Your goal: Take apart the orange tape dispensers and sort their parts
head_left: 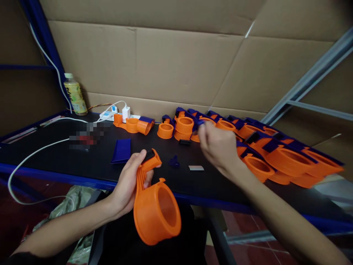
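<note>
Thumb and fingers of my left hand (129,180) close firmly on an orange holder (157,217) by its narrow arm, just below the centre of the frame, with its wide ring hanging tilted toward the lower middle. A black block (149,156) sits at the arm's upper end, near my thumb, so that much looks done. I see no blue on this piece, so by comparison it seems only partly made up.

My right hand (217,143), right of centre, has its fingers curled in; a dark blue bit (201,122) shows at the tips, but I cannot tell whether I pinch it or whether it belongs to the pile behind.

Across the right of the frame, many orange-and-blue pieces (289,156) lie heaped on the black table (93,160), apparently further along than mine. Loose around the centre remain a blue plate (121,150), a small blue part (174,162), another black block (184,142) and a pale strip (196,168).
</note>
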Available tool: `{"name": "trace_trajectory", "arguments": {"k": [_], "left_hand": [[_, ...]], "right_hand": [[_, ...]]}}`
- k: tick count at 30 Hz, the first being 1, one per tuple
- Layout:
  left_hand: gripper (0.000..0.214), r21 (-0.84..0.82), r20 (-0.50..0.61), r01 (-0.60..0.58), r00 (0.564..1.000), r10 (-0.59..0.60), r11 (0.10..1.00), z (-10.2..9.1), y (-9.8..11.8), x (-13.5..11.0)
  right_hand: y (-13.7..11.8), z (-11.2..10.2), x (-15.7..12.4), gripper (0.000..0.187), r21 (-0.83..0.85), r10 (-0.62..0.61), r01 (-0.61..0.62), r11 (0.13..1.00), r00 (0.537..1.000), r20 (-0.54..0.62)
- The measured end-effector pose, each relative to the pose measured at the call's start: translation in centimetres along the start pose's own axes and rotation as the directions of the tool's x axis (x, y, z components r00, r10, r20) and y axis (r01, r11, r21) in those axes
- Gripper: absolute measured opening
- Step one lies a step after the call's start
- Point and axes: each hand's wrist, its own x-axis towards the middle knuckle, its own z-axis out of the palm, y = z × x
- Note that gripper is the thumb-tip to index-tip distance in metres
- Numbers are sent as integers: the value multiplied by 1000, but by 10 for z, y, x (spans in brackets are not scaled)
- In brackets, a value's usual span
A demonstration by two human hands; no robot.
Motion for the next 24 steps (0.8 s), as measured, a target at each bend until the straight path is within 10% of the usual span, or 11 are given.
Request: {"name": "trace_trajectory", "arguments": {"k": [11, 24], "left_hand": [[26, 238, 105, -9, 994, -16, 971, -16, 5, 11], [29, 477, 165, -103, 986, 26, 873, -17, 5, 20]], "right_hand": [[-12, 30, 1, 35, 72, -280, 273, 959, 886, 370], [-22, -10, 5, 35, 562, -364, 163, 811, 892, 268]]}}
